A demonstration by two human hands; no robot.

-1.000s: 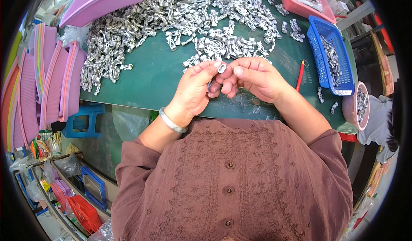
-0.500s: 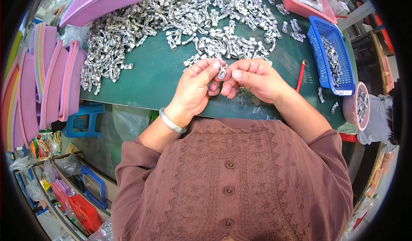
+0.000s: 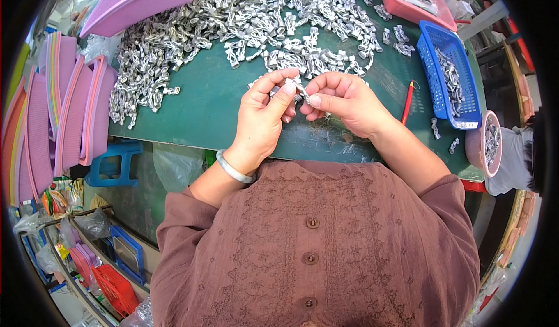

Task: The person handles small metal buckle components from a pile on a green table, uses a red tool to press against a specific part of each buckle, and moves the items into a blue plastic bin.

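Observation:
My left hand (image 3: 261,112) pinches one end of a small silver-grey twisted metal piece (image 3: 301,90) between thumb and forefinger. The thumb and fingers of my right hand (image 3: 348,104) close on its other end, so the piece slants between both hands above the near part of the green table (image 3: 218,108). More grey shows among the curled left fingers, but its kind is too hidden to tell. Just beyond my fingers spreads a large heap of similar grey metal pieces (image 3: 256,21).
On the right stand a blue basket (image 3: 431,82) and a pink bowl (image 3: 475,146), both holding grey pieces. A red pen (image 3: 408,103) lies near my right forearm. A purple tub (image 3: 110,12) and pink tray (image 3: 402,9) sit behind; a blue stool (image 3: 119,164) is lower left.
The held piece has turned: its oval end faced up before, and now its length slants between my hands. My left fingers have risen slightly, and the right fingers have shifted along the piece.

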